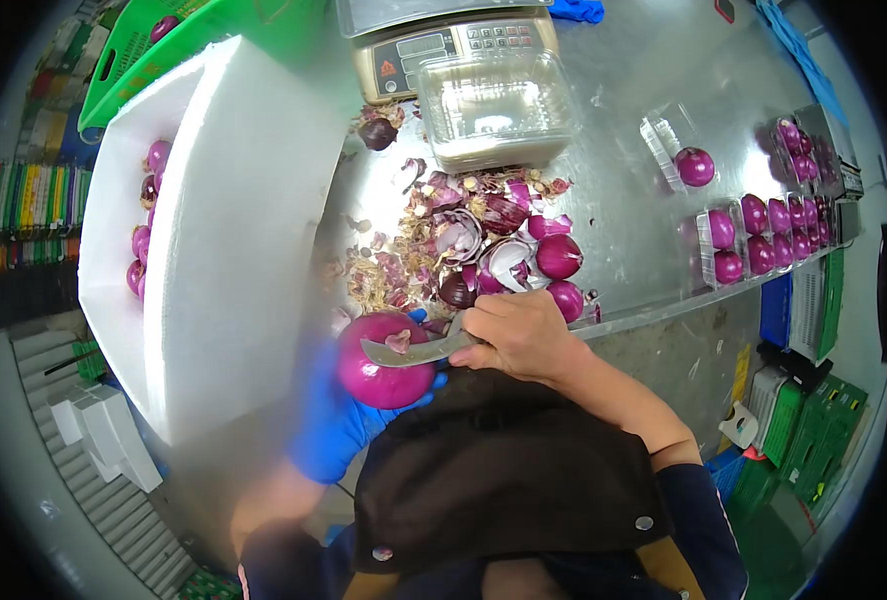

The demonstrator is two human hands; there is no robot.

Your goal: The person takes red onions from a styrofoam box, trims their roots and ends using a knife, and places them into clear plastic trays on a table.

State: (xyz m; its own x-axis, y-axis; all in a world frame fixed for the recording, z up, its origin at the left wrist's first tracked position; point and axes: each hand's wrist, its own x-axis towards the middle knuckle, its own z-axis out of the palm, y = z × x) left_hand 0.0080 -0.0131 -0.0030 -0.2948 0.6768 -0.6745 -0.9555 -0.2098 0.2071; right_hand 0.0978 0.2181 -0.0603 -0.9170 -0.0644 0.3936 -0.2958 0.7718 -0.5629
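Note:
My left hand, in a blue glove, holds a large red onion from below and the side. Bare, my right hand is closed around a knife with a curved blade. The blade lies across the upper face of the onion, and a small flap of skin shows beside it. Just beyond my hands is a heap of onion skins and dry trimmings on the metal table. Whole red onions sit at the heap's right edge. The knife's handle is mostly hidden in my right hand.
A white foam box with onions stands left, beside a green crate. At the back, clear plastic containers rest by a scale. Packs of onions line the right side, near an open tray.

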